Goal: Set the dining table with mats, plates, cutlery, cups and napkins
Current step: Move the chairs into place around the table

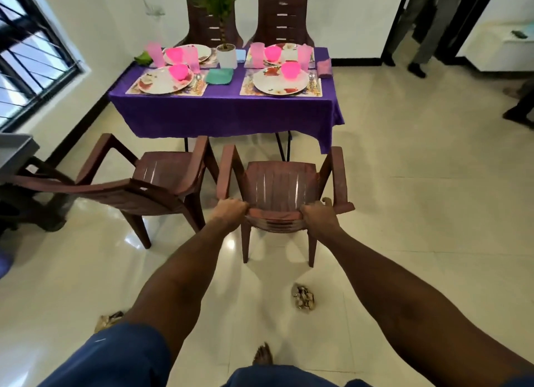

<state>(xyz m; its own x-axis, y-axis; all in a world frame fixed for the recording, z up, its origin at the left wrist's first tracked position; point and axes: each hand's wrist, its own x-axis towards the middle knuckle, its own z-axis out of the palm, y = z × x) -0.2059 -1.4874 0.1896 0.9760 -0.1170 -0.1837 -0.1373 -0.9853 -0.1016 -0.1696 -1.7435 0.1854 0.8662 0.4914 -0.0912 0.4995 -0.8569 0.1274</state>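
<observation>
Brown plastic chair [281, 190] is gripped at its backrest top by the left hand [231, 210] and right hand [318, 214], fingers curled over it, near the purple-clothed counter [225, 112], already set, beyond.

View: one head-worn wide-angle camera, no second view.
Position: standing height, behind the near right chair [284, 190], back from the table's near edge.
Facing: forward and down toward the table [225, 109].
Nearness: forearms and both hands fill the lower frame; the table sits in the upper middle.
Edges: straight lines bow toward the frame's corners.
</observation>
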